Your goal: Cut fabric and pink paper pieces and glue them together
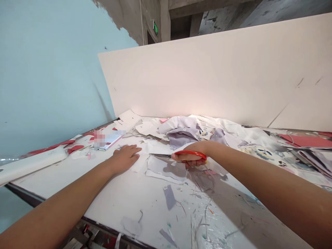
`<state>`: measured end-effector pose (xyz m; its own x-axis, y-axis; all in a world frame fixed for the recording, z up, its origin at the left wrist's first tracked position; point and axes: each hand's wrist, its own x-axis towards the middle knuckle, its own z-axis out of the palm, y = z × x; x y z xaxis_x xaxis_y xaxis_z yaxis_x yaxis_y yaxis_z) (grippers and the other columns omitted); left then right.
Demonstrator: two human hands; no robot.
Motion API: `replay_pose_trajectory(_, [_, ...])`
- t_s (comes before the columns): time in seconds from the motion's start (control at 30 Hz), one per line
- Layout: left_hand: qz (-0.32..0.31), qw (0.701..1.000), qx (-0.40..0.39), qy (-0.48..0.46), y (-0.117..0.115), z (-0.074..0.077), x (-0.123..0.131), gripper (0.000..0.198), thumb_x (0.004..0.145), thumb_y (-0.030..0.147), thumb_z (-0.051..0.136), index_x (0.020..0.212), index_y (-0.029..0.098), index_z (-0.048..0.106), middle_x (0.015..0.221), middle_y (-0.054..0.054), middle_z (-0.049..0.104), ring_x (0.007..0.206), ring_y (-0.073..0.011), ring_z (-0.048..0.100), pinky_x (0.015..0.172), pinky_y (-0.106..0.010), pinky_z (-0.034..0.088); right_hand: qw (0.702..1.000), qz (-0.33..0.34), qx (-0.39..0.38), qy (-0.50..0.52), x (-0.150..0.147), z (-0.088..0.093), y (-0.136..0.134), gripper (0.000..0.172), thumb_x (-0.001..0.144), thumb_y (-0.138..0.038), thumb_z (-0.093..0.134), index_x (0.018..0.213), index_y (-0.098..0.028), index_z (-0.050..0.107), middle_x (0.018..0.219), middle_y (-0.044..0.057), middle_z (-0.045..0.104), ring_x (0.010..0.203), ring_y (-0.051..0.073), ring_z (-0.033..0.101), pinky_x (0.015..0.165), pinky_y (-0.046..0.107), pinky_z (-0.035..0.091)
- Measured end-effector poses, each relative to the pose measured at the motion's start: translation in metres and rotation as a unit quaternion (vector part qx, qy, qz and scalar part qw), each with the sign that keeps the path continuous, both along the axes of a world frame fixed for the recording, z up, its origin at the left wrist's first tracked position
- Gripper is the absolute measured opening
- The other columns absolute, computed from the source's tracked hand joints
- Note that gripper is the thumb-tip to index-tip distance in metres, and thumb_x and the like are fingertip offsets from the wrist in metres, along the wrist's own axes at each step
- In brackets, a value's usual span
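Note:
My right hand (190,156) is closed round the red handles of a pair of scissors (178,155), whose blades point left over the white table (129,193). A white fabric piece (163,167) lies just under and in front of the blades. My left hand (125,157) rests flat on the table, fingers stretched out, touching the left edge of that fabric. Neither hand holds anything else.
A pile of white, lilac and patterned cloth pieces (186,131) lies behind the hands. A phone (107,140) sits at the left, a white roll (28,164) at the far left edge. Red sheets (306,140) lie far right. A white board (220,76) walls the back. Scraps litter the front.

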<state>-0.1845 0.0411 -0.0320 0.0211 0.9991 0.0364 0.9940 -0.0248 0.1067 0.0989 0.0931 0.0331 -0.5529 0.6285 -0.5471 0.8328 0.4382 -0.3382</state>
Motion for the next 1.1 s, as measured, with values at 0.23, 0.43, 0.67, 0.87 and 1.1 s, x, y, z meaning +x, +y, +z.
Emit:
replay_pose_trajectory(0.23, [0.001,1.0,-0.002,0.004,0.0,0.001,0.0,0.049,0.081,0.046,0.019,0.125,0.035,0.039,0.139,0.0,0.03,0.127,-0.0283,0.02,0.093,-0.052,0.025,0.994,-0.019,-0.106,-0.026,-0.002,0.0,0.004,0.053,0.069,-0.072,0.032,0.06,-0.02,0.04,0.048,-0.004,0.036,0.034,0.007,0.031,0.037,0.022,0.029])
replay_pose_trajectory(0.43, [-0.001,1.0,-0.002,0.001,0.0,-0.001,-0.001,0.049,0.082,0.046,0.019,0.125,0.035,0.039,0.139,0.0,0.03,0.128,-0.0277,0.019,0.094,-0.052,0.024,0.996,0.034,-0.055,-0.054,0.0,0.001,0.005,0.056,0.069,-0.072,0.031,0.06,-0.019,0.049,0.047,-0.002,0.042,0.041,0.012,0.044,0.049,0.028,0.037])
replay_pose_trajectory(0.67, [-0.001,1.0,0.001,0.006,0.0,-0.002,-0.001,0.049,0.082,0.047,0.018,0.125,0.036,0.037,0.14,0.001,0.029,0.128,-0.0271,0.019,0.095,-0.052,0.024,0.994,0.038,-0.095,-0.043,-0.001,0.0,0.012,0.059,0.066,-0.074,0.033,0.065,-0.019,0.052,0.053,0.0,0.047,0.05,0.016,0.052,0.051,0.029,0.04])
replay_pose_trajectory(0.87, [-0.002,1.0,0.002,0.002,0.0,-0.003,-0.001,0.05,0.082,0.048,0.018,0.125,0.035,0.038,0.139,0.0,0.029,0.128,-0.0286,0.019,0.094,-0.053,0.024,0.992,0.009,-0.124,-0.037,-0.002,0.0,0.011,0.062,0.06,-0.079,0.035,0.063,-0.019,0.05,0.051,-0.001,0.045,0.042,0.013,0.046,0.041,0.026,0.036])
replay_pose_trajectory(1.1, [0.001,1.0,0.0,0.0,-0.003,0.0,0.001,0.05,0.081,0.047,0.017,0.125,0.035,0.038,0.14,0.0,0.029,0.128,-0.0271,0.019,0.095,-0.051,0.023,0.977,-0.047,-0.206,0.019,0.003,-0.004,0.011,0.057,0.062,-0.077,0.036,0.056,-0.021,0.042,0.05,-0.004,0.035,0.034,0.006,0.025,0.034,0.021,0.021])
